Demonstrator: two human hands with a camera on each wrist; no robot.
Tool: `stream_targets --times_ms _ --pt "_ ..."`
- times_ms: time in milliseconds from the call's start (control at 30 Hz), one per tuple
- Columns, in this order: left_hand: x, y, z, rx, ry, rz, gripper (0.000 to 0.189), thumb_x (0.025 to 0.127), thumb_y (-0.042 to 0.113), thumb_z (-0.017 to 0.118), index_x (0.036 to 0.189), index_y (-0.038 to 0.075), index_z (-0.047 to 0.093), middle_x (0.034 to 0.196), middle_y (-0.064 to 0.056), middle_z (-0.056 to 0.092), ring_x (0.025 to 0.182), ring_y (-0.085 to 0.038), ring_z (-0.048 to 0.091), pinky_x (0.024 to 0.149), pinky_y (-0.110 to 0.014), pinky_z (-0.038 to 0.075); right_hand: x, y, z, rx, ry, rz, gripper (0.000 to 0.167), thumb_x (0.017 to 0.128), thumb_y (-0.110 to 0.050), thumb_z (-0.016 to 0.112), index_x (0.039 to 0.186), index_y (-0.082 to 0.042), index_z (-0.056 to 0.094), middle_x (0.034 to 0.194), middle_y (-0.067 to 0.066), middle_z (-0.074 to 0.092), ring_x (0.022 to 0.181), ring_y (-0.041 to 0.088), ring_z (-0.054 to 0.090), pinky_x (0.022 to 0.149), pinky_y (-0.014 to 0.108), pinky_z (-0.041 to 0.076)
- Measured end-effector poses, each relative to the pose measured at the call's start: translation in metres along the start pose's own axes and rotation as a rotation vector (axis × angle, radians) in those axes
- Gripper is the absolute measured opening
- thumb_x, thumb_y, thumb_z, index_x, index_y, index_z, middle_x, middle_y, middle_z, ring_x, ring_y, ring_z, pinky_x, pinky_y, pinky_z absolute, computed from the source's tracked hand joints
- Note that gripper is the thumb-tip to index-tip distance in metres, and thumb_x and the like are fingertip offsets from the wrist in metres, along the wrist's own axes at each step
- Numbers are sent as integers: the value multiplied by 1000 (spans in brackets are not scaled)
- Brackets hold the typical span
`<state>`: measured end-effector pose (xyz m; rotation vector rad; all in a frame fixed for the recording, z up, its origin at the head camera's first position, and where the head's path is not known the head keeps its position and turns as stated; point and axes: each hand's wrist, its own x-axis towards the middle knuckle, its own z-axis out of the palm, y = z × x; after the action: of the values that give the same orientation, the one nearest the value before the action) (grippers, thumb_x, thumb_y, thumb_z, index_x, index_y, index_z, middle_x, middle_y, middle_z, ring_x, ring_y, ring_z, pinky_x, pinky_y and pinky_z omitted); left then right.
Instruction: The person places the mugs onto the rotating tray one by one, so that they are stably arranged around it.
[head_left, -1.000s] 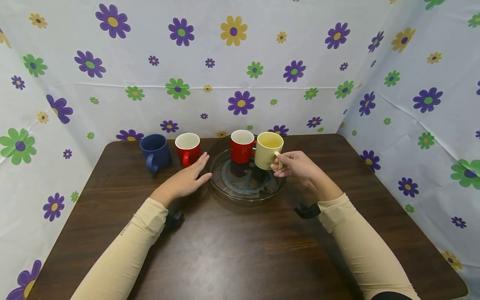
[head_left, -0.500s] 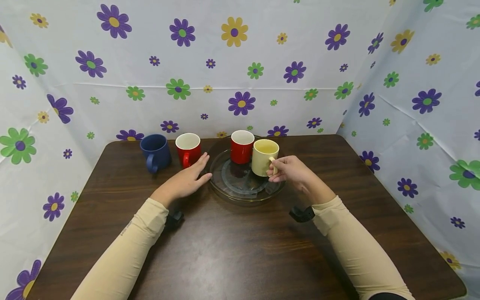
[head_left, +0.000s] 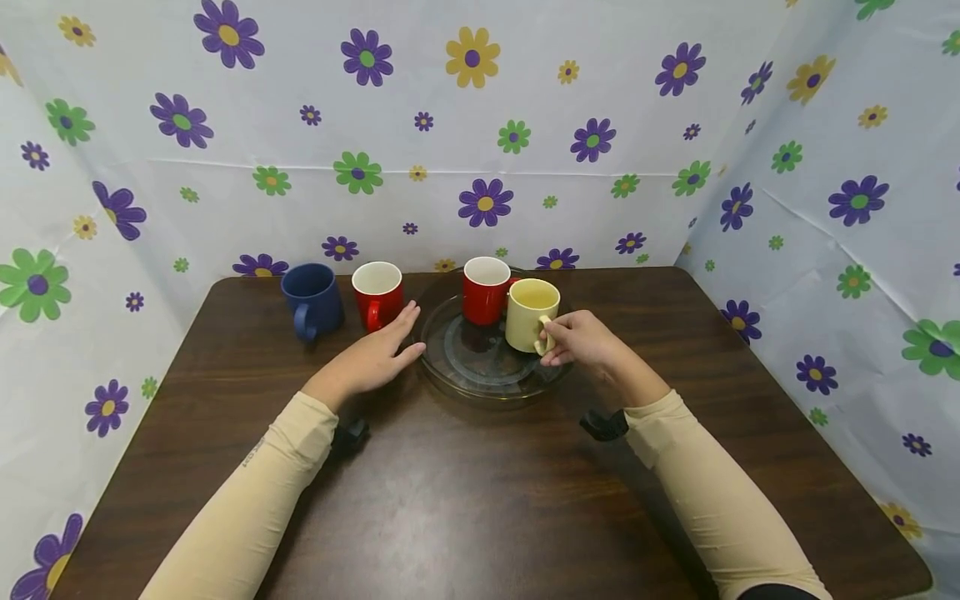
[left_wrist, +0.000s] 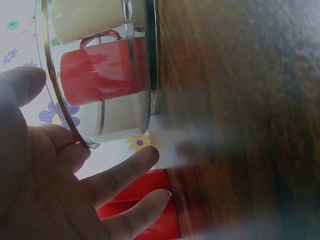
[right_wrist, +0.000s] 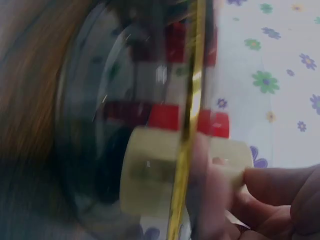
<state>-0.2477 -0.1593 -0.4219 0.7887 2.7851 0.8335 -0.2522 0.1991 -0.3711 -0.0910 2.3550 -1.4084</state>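
Note:
My right hand (head_left: pixel 581 340) pinches the handle of a pale yellow mug (head_left: pixel 528 323). The mug is upright, within the rim of a round clear turntable (head_left: pixel 480 385) with a gold edge. Just behind it to the left, a red mug (head_left: pixel 483 292) with a white inside stands in the same turntable. My left hand (head_left: pixel 371 354) lies at the turntable's left side with fingers extended; in the left wrist view its thumb and a finger are right at the gold rim (left_wrist: pixel 62 100). Its other fingertips overlap a second red mug (left_wrist: pixel 150 200).
Left of the turntable, that second red mug (head_left: pixel 377 296) and a dark blue mug (head_left: pixel 312 302) stand near the back edge of the brown wooden table (head_left: pixel 465 500). A white flowered cloth (head_left: pixel 420 92) hangs closely behind the table and along both sides.
My right hand has brought the yellow mug down and nearer to me, slightly leftward, over the first half second; since then it has barely moved. My left hand stays in place.

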Motion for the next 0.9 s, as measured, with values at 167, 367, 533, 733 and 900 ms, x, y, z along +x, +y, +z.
stream_targets --times_ms 167,367,533,733,900 --pt "0 3 -1 6 -1 -1 74 107 39 47 162 5 12 169 -15 9 155 -31 15 123 -51 18 1 2 1 -206 32 -37 34 109 -15 47 113 12 68 88 16 68 77 18 62 69 29 55" --pt "-1 2 -2 16 -3 -10 76 107 44 45 163 7 11 170 -12 7 155 -30 15 123 -50 19 -1 -1 2 -273 28 -58 33 108 -11 48 114 15 67 90 17 69 82 24 65 77 35 59" --pt "-1 3 -1 18 -1 -16 76 107 45 44 163 8 10 170 -11 6 155 -30 16 123 -50 19 0 -2 1 -339 46 -71 35 108 -12 46 112 15 68 93 19 69 87 31 67 84 44 59" --pt "-1 4 -1 16 -1 -21 76 107 45 45 163 9 10 170 -10 6 155 -29 16 123 -50 20 1 0 1 -362 74 -87 33 107 -11 49 111 16 68 89 18 69 85 33 68 83 46 59" --pt "-1 3 -1 14 4 -21 74 107 41 46 163 7 11 170 -12 6 155 -30 16 123 -51 19 2 0 1 -359 85 -105 33 106 -10 50 110 18 68 89 21 70 87 38 69 84 47 59"
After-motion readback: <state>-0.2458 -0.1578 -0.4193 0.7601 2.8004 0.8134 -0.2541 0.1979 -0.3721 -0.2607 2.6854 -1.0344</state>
